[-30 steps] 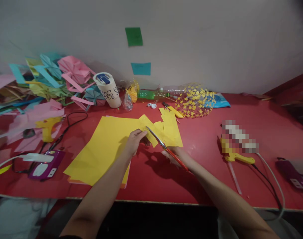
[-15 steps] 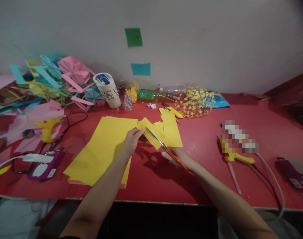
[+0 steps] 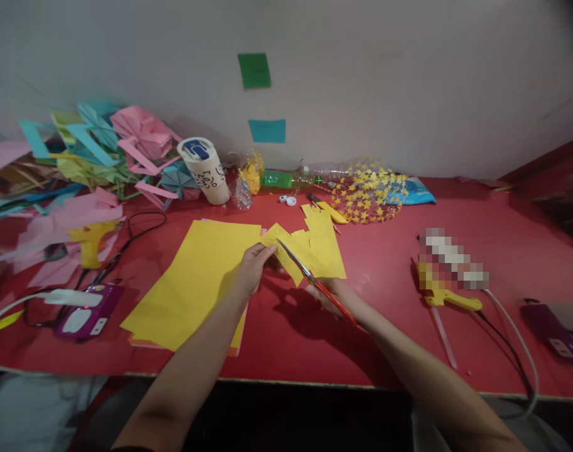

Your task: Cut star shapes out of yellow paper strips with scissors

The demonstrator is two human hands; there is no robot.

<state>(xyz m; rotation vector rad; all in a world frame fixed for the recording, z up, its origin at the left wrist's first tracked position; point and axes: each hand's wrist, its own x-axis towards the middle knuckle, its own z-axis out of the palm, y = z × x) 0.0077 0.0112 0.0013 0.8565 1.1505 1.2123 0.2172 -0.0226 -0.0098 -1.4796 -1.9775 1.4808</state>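
Observation:
My left hand (image 3: 254,265) pinches the edge of a small piece of yellow paper (image 3: 294,269) between thumb and fingers, above the table. Closed around the handles of red-handled scissors (image 3: 332,297) is my right hand (image 3: 324,292); the handles partly hide its fingers. The scissor blades point up and left and lie across the paper close to my left thumb. Several cut yellow pieces (image 3: 327,242) rest just behind the held paper. Left of my left hand lies a stack of yellow sheets (image 3: 196,270), with orange and pink edges showing underneath.
Folded paper shapes (image 3: 142,135) crowd the back left, beside a white tumbler (image 3: 206,172). A green-tinted plastic bottle (image 3: 279,180) and star-dotted clear wrap (image 3: 368,194) lie along the wall. Yellow glue guns (image 3: 455,298) (image 3: 91,245) with cords and a purple power strip (image 3: 86,314) flank the work area.
Both hands stay nearly in place. The scissor blades look slightly more closed on the yellow paper; the whole view has shifted a touch.

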